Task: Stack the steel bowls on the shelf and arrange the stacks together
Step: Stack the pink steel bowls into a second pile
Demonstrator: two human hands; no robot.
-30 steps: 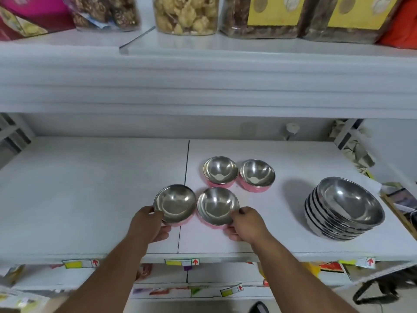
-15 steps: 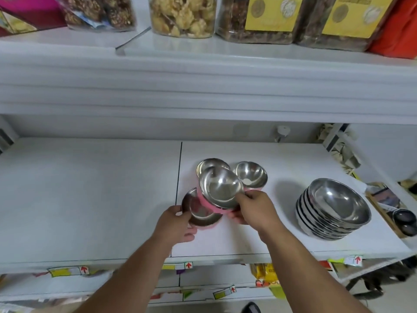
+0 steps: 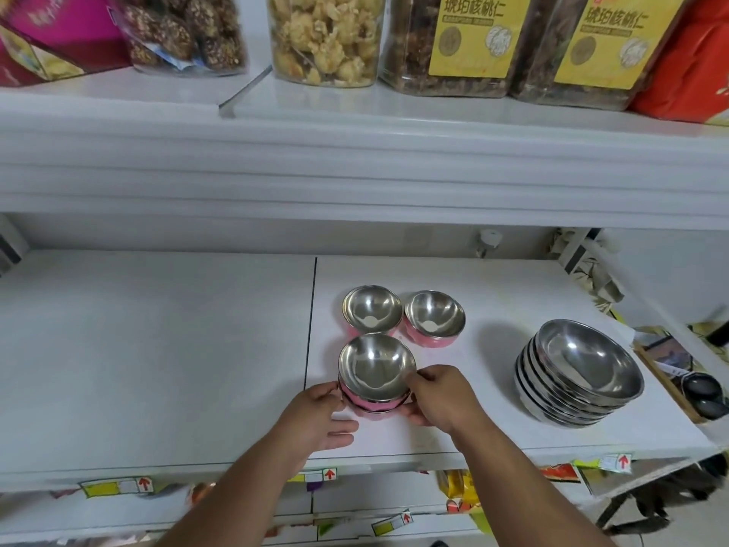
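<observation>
Two small pink-sided steel bowls sit nested as one stack (image 3: 376, 369) near the front of the white shelf (image 3: 157, 349). My left hand (image 3: 319, 412) touches the stack's left side and my right hand (image 3: 438, 396) grips its right rim. Behind the stack stand two single pink steel bowls, one at the back left (image 3: 371, 309) and one at the back right (image 3: 434, 315). A tall stack of several larger steel bowls (image 3: 580, 373) leans slightly at the right of the shelf.
The upper shelf (image 3: 355, 152) overhangs the work area and carries snack jars (image 3: 327, 37) and boxes. A wooden tray with dark items (image 3: 694, 388) sits at the far right. Price tags line the shelf's front edge (image 3: 315, 473).
My right hand lifted the front right bowl and set it into the front left bowl, which my left hand slid rightward. The two now form one stack.
</observation>
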